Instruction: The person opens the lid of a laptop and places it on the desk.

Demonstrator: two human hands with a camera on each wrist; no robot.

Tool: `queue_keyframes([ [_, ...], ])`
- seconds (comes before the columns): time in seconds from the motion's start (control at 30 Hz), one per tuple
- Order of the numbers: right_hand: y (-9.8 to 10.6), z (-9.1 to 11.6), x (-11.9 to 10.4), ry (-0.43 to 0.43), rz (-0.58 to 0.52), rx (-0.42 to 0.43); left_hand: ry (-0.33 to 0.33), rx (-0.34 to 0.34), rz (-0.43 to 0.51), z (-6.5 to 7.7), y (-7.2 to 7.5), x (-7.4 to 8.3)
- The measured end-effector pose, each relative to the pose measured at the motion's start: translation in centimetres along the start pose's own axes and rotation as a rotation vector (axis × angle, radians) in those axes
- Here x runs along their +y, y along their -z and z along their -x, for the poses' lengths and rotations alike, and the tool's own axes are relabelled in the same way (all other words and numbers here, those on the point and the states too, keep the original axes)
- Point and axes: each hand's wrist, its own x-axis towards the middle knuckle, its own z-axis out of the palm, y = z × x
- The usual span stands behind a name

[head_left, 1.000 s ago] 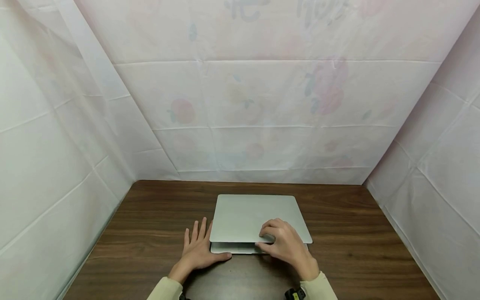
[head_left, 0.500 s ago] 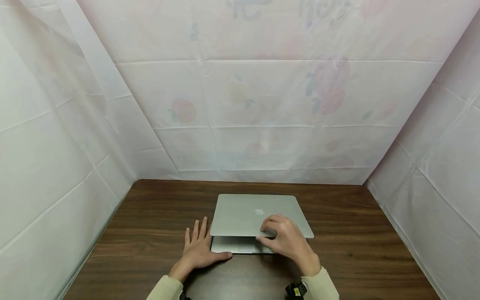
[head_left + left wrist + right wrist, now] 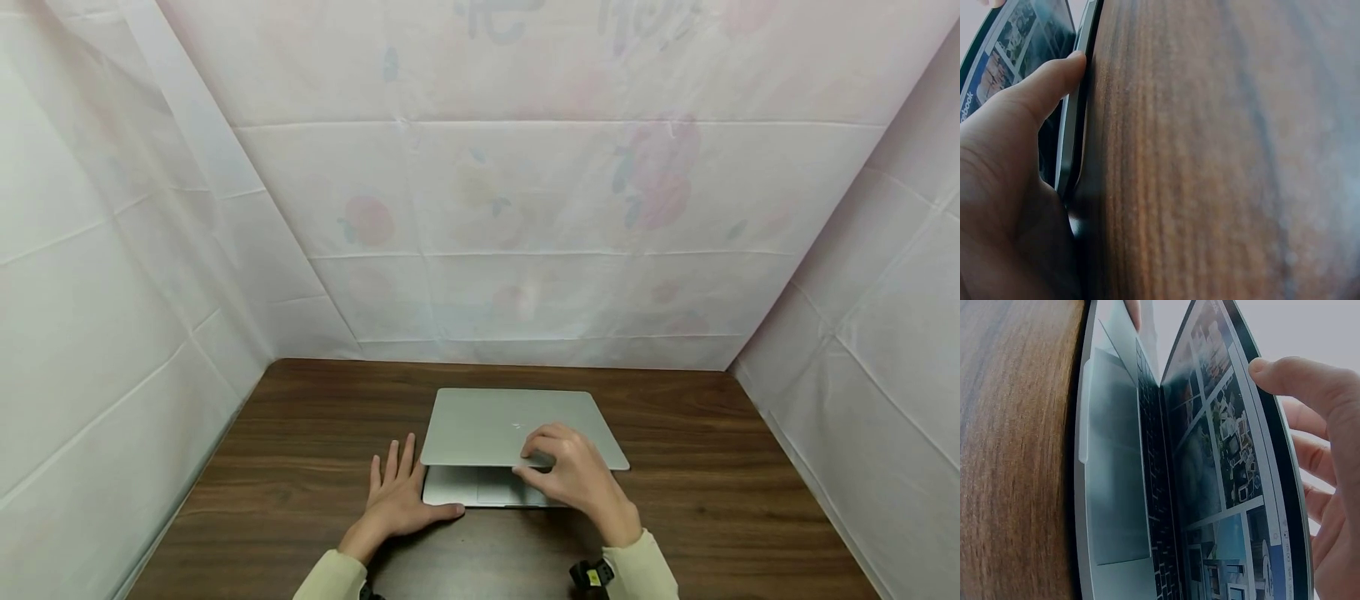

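A silver laptop (image 3: 480, 425) lies on the wooden table with its lid raised part of the way. At the lid's front edge, my right hand (image 3: 577, 477) pinches it, thumb on the screen side and fingers over the outside. The right wrist view shows the lit screen (image 3: 1210, 456) with picture tiles, the dark keyboard (image 3: 1155, 506) and the trackpad (image 3: 1116, 456). Spread straight fingers mark my left hand (image 3: 399, 502), which rests at the base's left front corner. Its thumb (image 3: 1047, 84) presses along the front edge of the base (image 3: 453, 488).
The brown wooden table (image 3: 322, 433) surrounds the laptop. White sheets with faint fruit prints hang as a back wall (image 3: 525, 208), a left wall (image 3: 112, 292) and a right wall (image 3: 885, 333). A dark wrist device (image 3: 591, 575) sits at the right cuff.
The laptop lid has tilted further up in my right hand, so more of the base and trackpad shows. My left hand has stayed at the corner.
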Motion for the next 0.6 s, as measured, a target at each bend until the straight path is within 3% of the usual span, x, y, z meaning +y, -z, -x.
queue_keyframes([
  [0.27, 0.41, -0.29, -0.19, -0.02, -0.014, -0.023, 0.03, -0.038, -0.04, 0.02, 0.27, 0.35],
  [0.6, 0.63, -0.7, -0.13, -0.007, -0.009, -0.016, 0.033, -0.035, -0.061, 0.12, 0.37, 0.44],
])
